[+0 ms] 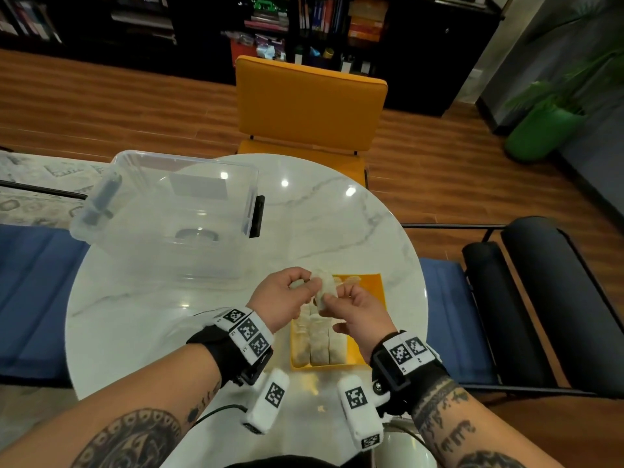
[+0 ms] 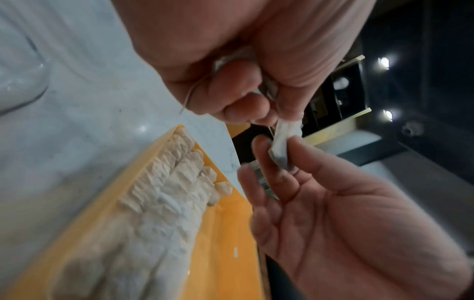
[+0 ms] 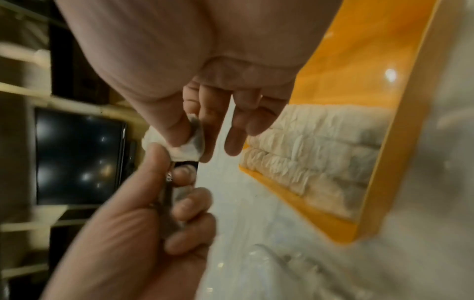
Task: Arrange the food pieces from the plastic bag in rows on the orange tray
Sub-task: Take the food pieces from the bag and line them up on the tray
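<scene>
Both hands meet just above the far end of the orange tray (image 1: 375, 284). My left hand (image 1: 303, 282) has its fingers curled round a crumpled clear plastic bag (image 3: 168, 203), and its thumb touches a white food piece (image 1: 326, 286). My right hand (image 1: 332, 299) pinches that same piece (image 3: 186, 149) between thumb and forefinger, its other fingers spread loosely. Three close rows of pale food pieces (image 1: 319, 342) lie in the near left part of the tray (image 2: 227, 243). A few more pieces sit at the far end, partly hidden by the hands.
The tray sits on a round white marble table (image 1: 337, 214). A large clear plastic storage box (image 1: 169, 211) stands on the table's far left. An orange chair (image 1: 310, 106) is behind the table, and a dark chair (image 1: 540, 298) stands at the right.
</scene>
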### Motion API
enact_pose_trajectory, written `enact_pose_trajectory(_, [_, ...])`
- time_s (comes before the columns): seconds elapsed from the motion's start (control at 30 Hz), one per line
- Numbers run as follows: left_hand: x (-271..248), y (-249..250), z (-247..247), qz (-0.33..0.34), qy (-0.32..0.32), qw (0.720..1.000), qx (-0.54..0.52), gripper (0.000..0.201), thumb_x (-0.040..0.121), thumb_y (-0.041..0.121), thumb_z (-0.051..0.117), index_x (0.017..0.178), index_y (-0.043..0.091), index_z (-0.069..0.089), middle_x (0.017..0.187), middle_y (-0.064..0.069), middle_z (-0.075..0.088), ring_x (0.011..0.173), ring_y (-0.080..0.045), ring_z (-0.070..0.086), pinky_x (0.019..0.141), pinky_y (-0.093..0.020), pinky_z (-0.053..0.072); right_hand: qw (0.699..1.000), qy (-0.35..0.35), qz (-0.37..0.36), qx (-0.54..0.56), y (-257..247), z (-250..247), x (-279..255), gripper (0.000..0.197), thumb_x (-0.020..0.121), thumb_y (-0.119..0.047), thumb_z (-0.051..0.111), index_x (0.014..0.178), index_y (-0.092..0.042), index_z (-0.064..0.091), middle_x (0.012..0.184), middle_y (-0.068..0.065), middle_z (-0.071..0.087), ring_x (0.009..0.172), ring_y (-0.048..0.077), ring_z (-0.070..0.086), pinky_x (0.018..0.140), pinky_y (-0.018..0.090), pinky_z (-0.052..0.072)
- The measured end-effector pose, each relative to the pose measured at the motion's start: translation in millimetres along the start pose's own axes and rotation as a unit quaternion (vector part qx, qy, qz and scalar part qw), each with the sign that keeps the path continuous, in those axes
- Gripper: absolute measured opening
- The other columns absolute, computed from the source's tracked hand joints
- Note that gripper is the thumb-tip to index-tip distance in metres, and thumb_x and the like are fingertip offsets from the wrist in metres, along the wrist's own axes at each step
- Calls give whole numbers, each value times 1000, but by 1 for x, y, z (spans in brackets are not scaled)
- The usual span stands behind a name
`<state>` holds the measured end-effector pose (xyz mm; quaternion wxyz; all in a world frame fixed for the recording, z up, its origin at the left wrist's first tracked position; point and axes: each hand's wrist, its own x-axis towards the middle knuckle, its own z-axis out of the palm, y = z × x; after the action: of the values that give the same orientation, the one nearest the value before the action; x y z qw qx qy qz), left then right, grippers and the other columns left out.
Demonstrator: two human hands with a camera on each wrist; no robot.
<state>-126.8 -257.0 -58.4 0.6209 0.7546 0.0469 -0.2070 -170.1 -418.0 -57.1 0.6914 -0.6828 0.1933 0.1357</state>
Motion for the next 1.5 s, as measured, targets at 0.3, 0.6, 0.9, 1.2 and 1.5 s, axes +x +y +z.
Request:
enact_pose_trajectory(0.3, [9,-22,2,52,-74,961,263,15,85,46,69,88,31,71,97,11,70,92,-7,63,86,-28,50,938,-10,-162,-306,23,-17,3,22,94,-28,65,115,-33,68,104,-22,64,90,-7,57,78,6,42])
enact_pose_trajectory(0.6, [18,-38,-2,-25,16,954,299,45,88,51,63,128,31,58,129,2,63,118,-16,58,88,-23,42,889,26,-92,-447,2,-54,31,9,93,-22,59,90,-30,56,76,-8,63,70,12,60,67,27,51])
enact_pose_trajectory(0.9, [22,-63,-5,-98,-5,932,350,54,85,55,64,131,28,56,131,-1,62,117,-18,59,89,-27,45,791,-6,46,-611,-5,-57,88,11,91,-12,53,95,-21,57,100,7,63,83,24,58,72,30,48])
enact_pose_trajectory(1.2, [23,-62,-6,-109,-7,931,349,53,83,54,66,130,31,58,132,1,62,119,-17,58,92,-28,46,777,33,60,-626,-2,-50,111,13,90,-21,55,100,-18,63,101,7,66,88,27,61,79,33,53])
enact_pose_trajectory(1.5, [24,-63,-6,-110,-3,931,347,51,82,54,67,128,32,59,128,3,64,115,-17,59,90,-27,46,742,43,30,-668,1,-50,113,11,95,-22,52,105,-18,53,98,5,64,84,25,60,72,35,51])
